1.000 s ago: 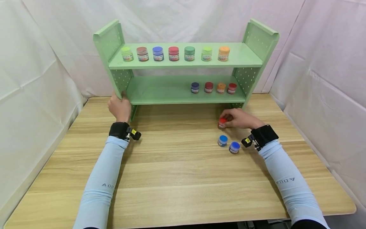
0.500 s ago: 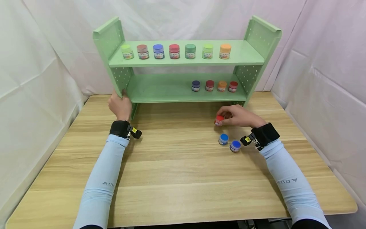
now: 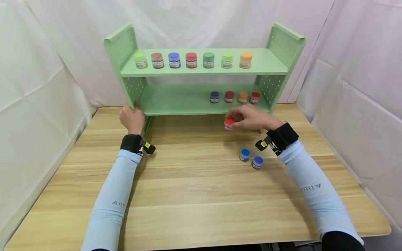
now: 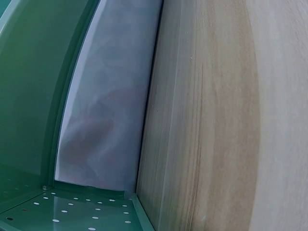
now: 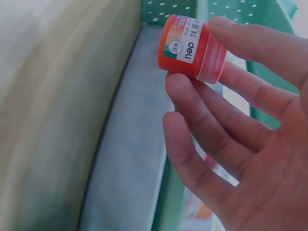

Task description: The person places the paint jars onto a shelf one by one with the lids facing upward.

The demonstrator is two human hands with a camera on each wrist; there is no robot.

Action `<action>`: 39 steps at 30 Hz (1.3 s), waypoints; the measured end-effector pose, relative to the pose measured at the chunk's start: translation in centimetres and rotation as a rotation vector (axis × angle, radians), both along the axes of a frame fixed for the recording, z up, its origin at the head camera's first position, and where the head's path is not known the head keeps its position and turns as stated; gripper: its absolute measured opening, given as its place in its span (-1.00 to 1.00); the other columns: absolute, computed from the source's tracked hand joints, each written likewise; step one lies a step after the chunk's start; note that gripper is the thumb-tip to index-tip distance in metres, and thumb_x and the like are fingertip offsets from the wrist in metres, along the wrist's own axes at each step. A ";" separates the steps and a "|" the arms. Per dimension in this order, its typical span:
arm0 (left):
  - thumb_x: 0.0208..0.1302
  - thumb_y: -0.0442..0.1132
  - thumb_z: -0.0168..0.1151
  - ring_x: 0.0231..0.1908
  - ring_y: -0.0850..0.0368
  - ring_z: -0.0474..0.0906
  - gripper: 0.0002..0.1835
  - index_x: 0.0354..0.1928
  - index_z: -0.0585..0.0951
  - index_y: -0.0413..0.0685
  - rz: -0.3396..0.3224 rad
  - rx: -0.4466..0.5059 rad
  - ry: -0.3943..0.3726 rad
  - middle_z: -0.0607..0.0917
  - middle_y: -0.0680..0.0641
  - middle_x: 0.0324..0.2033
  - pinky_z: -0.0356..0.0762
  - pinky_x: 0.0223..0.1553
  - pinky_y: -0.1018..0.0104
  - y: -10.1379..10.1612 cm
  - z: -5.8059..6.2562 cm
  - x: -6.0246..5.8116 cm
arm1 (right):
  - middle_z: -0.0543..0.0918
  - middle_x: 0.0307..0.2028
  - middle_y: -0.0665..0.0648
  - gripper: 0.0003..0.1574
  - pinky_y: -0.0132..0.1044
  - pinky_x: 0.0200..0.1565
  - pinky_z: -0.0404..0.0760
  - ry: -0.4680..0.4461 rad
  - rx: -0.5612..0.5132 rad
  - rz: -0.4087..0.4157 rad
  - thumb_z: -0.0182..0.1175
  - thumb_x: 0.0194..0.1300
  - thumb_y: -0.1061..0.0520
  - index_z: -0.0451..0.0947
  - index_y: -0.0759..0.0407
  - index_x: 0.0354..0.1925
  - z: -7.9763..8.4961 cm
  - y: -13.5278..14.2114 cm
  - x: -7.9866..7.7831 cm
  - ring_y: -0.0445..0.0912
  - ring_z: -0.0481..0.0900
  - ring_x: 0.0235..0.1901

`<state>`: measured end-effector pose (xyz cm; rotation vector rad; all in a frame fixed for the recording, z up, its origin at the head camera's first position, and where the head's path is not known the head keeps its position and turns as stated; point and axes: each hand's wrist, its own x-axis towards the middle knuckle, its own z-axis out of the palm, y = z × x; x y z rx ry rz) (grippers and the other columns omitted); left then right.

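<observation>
My right hand (image 3: 249,118) pinches a small red paint jar (image 5: 187,48) between thumb and fingers, its label reading "deli" in the right wrist view. In the head view the jar overlaps the tabletop just in front of the lower shelf's edge. My left hand (image 3: 132,118) grips the left side panel of the green two-tier shelf (image 3: 176,99) near its lower front corner. The left wrist view shows only the shelf's underside and perforated panel (image 4: 72,211), with the hand hidden. Two blue-lidded paint jars (image 3: 244,155) (image 3: 257,162) stand on the table below my right hand.
Several paint jars (image 3: 208,60) line the upper shelf in a row. On the lower shelf's right half stand more jars, including a dark blue one (image 3: 214,97) at the left end. White cloth (image 3: 361,87) hangs around the wooden table (image 3: 194,195).
My right hand has lifted the red jar off the table and carried it left and toward the shelf. My left hand keeps its grip on the side panel.
</observation>
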<state>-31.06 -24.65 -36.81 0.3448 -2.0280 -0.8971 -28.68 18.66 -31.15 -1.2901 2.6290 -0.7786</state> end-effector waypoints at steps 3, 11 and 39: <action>0.37 -0.16 0.05 -0.07 0.12 0.58 -0.68 0.07 0.62 -0.06 -0.002 0.001 -0.004 0.66 -0.04 -0.05 0.47 -0.09 0.17 0.0 -0.2 0.1 | 0.62 -0.26 -0.09 -0.67 -0.27 -0.24 0.52 0.017 -0.025 0.027 0.29 0.20 0.04 0.58 0.04 -0.04 1.1 -1.2 -0.5 -0.20 0.57 -0.34; 0.36 -0.13 0.06 -0.08 0.04 0.59 -0.69 0.02 0.63 -0.09 0.001 -0.014 0.004 0.68 -0.07 -0.09 0.44 -0.09 0.13 0.2 -0.4 0.2 | 0.63 -0.25 -0.12 -0.67 -0.33 -0.22 0.50 0.100 -0.007 -0.020 0.29 0.19 -0.01 0.61 0.02 -0.07 3.5 -4.7 -2.3 -0.25 0.57 -0.30; 0.37 -0.17 0.06 -0.08 0.02 0.59 -0.68 0.06 0.61 -0.10 0.006 -0.022 0.004 0.67 -0.11 -0.08 0.45 -0.08 0.10 0.0 0.2 0.1 | 0.56 -0.21 -0.05 -0.69 -0.23 -0.26 0.44 0.187 0.332 -0.189 0.17 0.25 0.00 0.61 -0.02 -0.04 6.3 -12.0 -6.6 -0.13 0.46 -0.24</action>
